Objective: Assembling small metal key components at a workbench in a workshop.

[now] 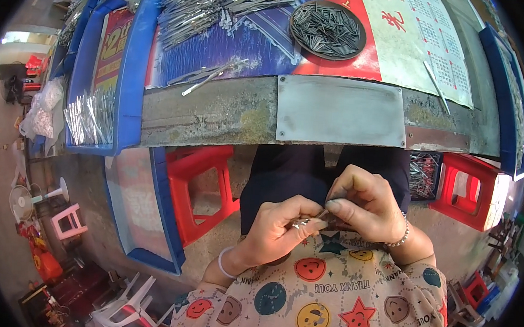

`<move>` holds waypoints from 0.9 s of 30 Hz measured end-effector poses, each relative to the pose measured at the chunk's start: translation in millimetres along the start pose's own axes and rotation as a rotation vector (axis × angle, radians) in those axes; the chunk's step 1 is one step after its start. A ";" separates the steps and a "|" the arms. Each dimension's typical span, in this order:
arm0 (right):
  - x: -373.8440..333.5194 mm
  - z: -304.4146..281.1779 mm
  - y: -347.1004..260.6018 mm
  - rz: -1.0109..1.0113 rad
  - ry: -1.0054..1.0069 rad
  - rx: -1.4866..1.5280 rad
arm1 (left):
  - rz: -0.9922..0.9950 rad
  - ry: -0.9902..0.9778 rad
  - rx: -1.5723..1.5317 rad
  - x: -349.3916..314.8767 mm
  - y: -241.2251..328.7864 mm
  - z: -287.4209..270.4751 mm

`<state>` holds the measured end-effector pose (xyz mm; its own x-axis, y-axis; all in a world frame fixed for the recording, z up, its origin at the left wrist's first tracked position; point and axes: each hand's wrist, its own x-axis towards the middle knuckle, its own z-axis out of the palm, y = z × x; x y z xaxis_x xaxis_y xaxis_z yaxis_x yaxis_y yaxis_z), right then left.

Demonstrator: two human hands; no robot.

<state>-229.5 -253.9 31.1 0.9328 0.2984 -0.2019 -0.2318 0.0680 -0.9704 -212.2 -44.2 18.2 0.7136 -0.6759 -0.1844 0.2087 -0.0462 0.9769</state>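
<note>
Both hands meet close in front of my patterned shirt, above my lap. My left hand [277,226] is closed in a pinch on a small shiny metal piece [300,224], whose exact kind I cannot make out. Fingertips of my right hand [365,208] press together right beside it, closed on something hidden between thumb and forefinger. Beyond them, a bare metal plate [341,112] is screwed to the front of the workbench [211,114]. A round dish [293,37] farther back holds many short dark metal pins [329,29].
Long thin metal pieces [193,13] lie heaped at the bench's back left; a few loose ones [210,78] lie nearer. Blue trays [130,112] stand at the left, another [504,89] at the right. Red stools [196,189] and a crate of metal parts [424,175] flank my legs.
</note>
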 end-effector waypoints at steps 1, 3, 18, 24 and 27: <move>-0.4 1.0 0.8 0.001 0.010 0.073 | 0.090 0.047 0.176 0.6 1.2 0.6; -1.5 2.7 2.8 0.026 0.075 0.204 | 0.171 0.098 0.298 4.4 4.4 2.0; 0.7 -0.4 9.9 -0.152 0.072 -0.253 | 0.363 0.293 0.773 3.0 -0.3 16.8; 0.3 0.5 15.6 -0.119 0.074 -0.211 | 0.344 0.301 0.808 1.7 -3.2 17.9; 1.0 0.9 15.3 -0.113 0.073 -0.185 | 0.352 0.305 0.791 2.0 -3.7 17.6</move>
<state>-232.4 -251.7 16.1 0.9690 0.2290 -0.0928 -0.0762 -0.0805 -0.9938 -223.3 -58.3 16.1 0.8185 -0.5277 0.2270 -0.4923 -0.4409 0.7505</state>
